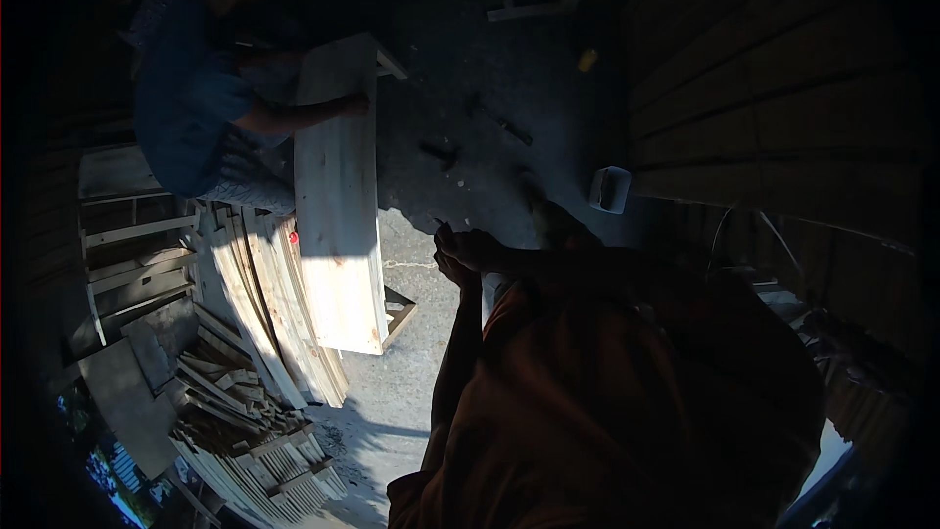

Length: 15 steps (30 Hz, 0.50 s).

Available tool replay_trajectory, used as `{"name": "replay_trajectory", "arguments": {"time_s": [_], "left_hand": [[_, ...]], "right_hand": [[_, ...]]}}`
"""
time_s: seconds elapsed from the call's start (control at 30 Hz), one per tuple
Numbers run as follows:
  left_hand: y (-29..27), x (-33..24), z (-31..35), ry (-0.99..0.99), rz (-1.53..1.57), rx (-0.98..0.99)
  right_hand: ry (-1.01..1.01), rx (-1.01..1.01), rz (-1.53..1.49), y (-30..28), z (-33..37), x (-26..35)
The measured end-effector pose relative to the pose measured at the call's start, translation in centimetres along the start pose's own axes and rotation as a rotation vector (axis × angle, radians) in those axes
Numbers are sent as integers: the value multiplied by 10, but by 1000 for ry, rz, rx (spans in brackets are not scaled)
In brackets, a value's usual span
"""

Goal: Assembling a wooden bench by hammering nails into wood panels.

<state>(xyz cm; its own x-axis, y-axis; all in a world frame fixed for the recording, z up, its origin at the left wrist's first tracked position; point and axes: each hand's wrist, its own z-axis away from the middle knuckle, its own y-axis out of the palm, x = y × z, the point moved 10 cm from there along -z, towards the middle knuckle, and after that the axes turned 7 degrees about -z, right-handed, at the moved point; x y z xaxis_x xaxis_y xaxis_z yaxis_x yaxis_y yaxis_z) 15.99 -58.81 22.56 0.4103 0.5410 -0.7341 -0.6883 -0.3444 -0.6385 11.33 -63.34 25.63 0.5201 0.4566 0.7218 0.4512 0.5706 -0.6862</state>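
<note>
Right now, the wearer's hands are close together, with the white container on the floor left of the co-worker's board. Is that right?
No: the head view shows the white container right of that board. It is on the floor, and the left hand and right hand are close together.

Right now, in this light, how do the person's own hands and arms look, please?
The left hand and right hand show no gloves. The left forearm is bare below the loose sleeve of a rust-orange top. Deep shadow hides the right sleeve's edge and any small markings.
</note>
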Motion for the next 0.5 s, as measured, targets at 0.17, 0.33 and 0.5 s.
{"name": "replay_trajectory", "arguments": {"time_s": [0.17, 0.33, 0.5], "left_hand": [[-4, -87, -1, 253, -421, -23], [19, -134, -23, 348, -521, -67], [11, -87, -26, 316, -848, -13]], "right_hand": [[286, 217, -273, -49, 22, -33], [155, -91, -35, -110, 8, -51], [103, 451, -181, -78, -31, -52]]}}
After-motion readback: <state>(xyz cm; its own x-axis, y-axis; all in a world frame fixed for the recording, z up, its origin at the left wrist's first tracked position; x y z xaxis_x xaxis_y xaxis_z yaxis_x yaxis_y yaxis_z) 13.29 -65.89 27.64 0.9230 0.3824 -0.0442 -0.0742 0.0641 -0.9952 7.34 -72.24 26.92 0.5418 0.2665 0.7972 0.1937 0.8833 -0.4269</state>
